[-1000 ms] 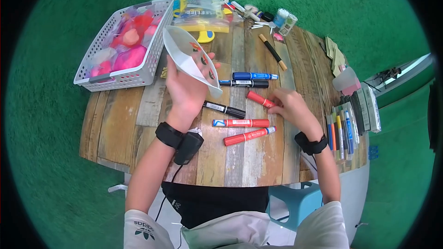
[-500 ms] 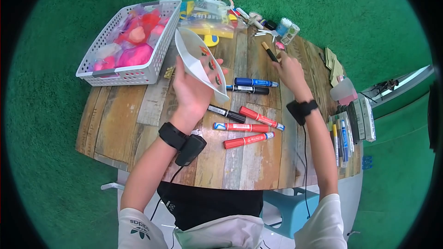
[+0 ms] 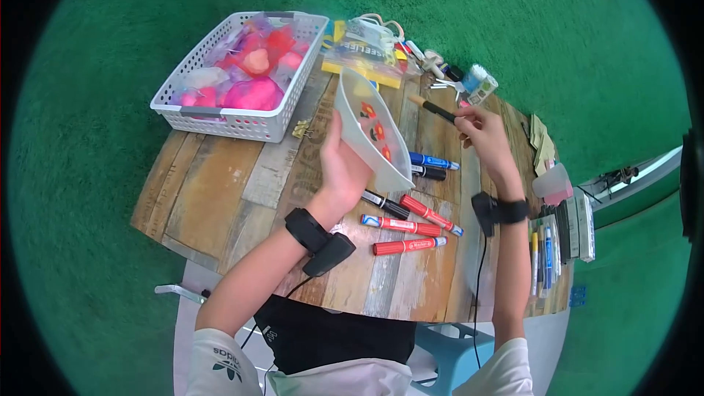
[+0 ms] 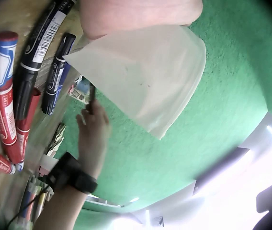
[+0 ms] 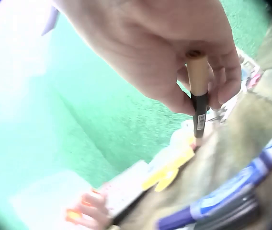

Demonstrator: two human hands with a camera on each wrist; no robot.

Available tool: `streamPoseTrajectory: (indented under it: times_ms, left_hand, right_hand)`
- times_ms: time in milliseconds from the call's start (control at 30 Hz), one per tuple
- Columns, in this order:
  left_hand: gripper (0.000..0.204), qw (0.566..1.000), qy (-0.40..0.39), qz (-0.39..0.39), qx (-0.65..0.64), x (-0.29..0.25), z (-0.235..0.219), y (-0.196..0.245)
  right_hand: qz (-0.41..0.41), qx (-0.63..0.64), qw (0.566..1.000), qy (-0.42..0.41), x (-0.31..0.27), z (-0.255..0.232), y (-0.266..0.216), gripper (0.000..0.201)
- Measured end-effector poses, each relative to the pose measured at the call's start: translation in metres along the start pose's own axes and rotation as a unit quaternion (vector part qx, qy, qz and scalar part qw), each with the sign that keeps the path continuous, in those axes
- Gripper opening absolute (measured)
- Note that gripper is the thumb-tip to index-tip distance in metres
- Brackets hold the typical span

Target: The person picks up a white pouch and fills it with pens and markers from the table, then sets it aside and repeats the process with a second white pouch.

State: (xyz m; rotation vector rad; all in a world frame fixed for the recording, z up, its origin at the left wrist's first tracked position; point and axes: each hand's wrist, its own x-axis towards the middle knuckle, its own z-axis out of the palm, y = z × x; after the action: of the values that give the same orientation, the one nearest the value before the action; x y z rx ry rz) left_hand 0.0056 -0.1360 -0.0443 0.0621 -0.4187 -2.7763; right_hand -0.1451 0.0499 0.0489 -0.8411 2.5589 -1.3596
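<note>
My left hand (image 3: 343, 174) holds a whitish, see-through, pouch-like piece (image 3: 375, 130) with red flowers on it, palm beneath and thumb along its left edge. In the left wrist view its pale underside fans out below the palm. My right hand (image 3: 485, 139) pinches a black marker with tan ends (image 3: 438, 111) between thumb and fingers, tan end pointing away to the left. Between the hands lie a blue marker (image 3: 434, 161) and a black marker (image 3: 429, 172). Nearer me are another black marker (image 3: 386, 204) and red markers (image 3: 402, 225).
A white basket (image 3: 224, 126) of pink and purple packets stands at the back left, a gold clip (image 3: 301, 129) beside it. Behind are a zip bag (image 3: 367, 51) and cotton swabs (image 3: 478, 77). Pens (image 3: 546, 257) and a pink-bottomed cup (image 3: 551, 182) line the right edge.
My right hand let go of a red marker beside the other red ones, reached up and picked up the black-and-tan marker. The left hand and pouch-like piece shifted right in view.
</note>
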Motion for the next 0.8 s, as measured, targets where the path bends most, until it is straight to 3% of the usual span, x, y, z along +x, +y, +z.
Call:
streamPoseTrajectory:
  times_ms: [100, 167, 200, 267, 600, 667, 767, 800]
  left_hand:
    - [0.061, 1.000, 0.007, -0.003, -0.004, 0.000, 0.002, -0.002]
    - [0.059, 0.999, 0.031, 0.007, -0.005, -0.001, 0.006, -0.002]
    - [0.059, 1.000, 0.030, 0.007, -0.004, -0.001, 0.005, -0.002]
    - [0.057, 1.000, 0.019, 0.011, -0.002, 0.000, 0.004, -0.003]
    - [0.052, 0.998, -0.051, 0.004, 0.031, -0.007, 0.013, -0.005]
    - [0.052, 0.998, -0.055, -0.010, -0.015, -0.007, 0.010, -0.005]
    - [0.053, 0.997, -0.057, -0.032, -0.030, -0.007, 0.006, -0.003]
    - [0.053, 0.997, -0.056, -0.034, -0.033, -0.007, 0.008, -0.002]
  right_hand:
    - [-0.059, 0.017, 0.998, 0.014, -0.034, 0.005, -0.060, 0.021]
    - [-0.176, -0.031, 0.982, 0.069, -0.053, 0.012, -0.087, 0.019]
    - [-0.176, -0.030, 0.981, 0.070, -0.058, 0.017, -0.095, 0.019]
    - [-0.270, -0.150, 0.949, 0.060, -0.065, 0.026, -0.106, 0.017]
    - [-0.298, -0.128, 0.944, 0.057, -0.061, 0.061, -0.098, 0.019]
    - [-0.305, -0.103, 0.946, 0.049, -0.061, 0.057, -0.096, 0.019]
    - [-0.266, -0.132, 0.951, 0.082, -0.060, 0.038, -0.091, 0.019]
    - [-0.238, -0.160, 0.957, 0.037, -0.059, 0.030, -0.086, 0.020]
